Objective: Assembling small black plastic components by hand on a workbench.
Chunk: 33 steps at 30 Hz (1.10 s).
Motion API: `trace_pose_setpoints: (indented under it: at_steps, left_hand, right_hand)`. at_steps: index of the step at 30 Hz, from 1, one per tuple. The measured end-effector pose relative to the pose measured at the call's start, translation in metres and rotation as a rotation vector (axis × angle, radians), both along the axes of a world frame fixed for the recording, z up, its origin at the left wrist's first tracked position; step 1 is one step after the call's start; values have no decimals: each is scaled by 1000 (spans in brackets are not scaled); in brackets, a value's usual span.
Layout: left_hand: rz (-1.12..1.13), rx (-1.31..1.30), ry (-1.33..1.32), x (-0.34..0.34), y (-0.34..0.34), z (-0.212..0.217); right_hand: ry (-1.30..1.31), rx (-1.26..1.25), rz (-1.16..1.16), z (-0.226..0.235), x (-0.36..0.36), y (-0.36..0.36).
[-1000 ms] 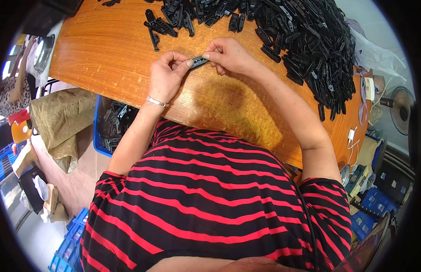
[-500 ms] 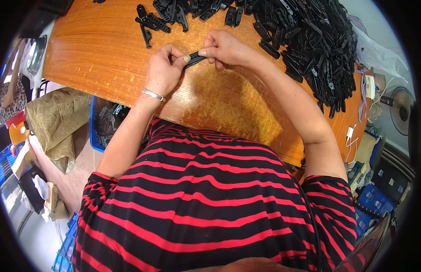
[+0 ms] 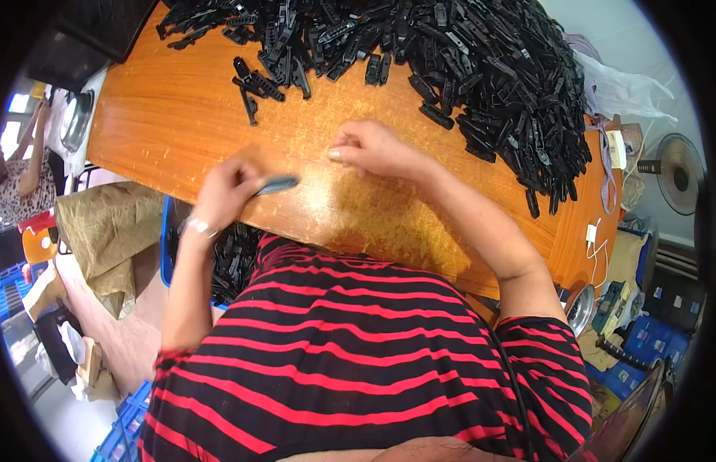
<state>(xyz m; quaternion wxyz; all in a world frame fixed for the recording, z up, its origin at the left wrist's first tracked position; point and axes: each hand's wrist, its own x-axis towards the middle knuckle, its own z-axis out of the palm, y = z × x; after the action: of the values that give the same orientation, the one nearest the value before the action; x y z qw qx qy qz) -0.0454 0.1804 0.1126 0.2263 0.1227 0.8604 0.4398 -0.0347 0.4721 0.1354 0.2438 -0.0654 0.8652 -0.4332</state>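
My left hand [image 3: 225, 191] pinches a narrow black plastic piece [image 3: 278, 185] between thumb and fingers, above the near edge of the wooden table [image 3: 154, 146]. Motion smears both the hand and the piece, so its details cannot be made out. My right hand [image 3: 375, 148] is apart from it, over the middle of the table, with curled fingers and the thumb drawn in; nothing shows in its grip. Beyond both hands lies a large heap of similar black plastic pieces [image 3: 481, 69], with a small loose group [image 3: 258, 83] at its left.
Below the table's left edge stands a blue bin [image 3: 167, 246] with black pieces inside. Brown sacking [image 3: 111, 227] hangs beside it. To the right are a fan [image 3: 679, 173] and a white cable plug [image 3: 591, 233]. Another person [image 3: 36, 165] is at far left.
My hands have separated. The left has moved left and toward me with the black piece, while the right has let go of it. The view has shifted, showing more of the heap.
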Motion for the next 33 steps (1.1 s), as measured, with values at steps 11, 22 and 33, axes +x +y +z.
trace_pose_setpoints:
  at_steps: [11,22,33]
  left_hand:
    - [286,-41,449,-34,-28,-1]
    - [-67,-299,1048,-76,32,2]
    - [500,854,-254,-29,73,-1]
  right_hand:
    - [829,791,-18,-8,-61,50]
    - [753,698,185,-12,-40,-11]
    - [640,-10,-126,-8,-18,-32]
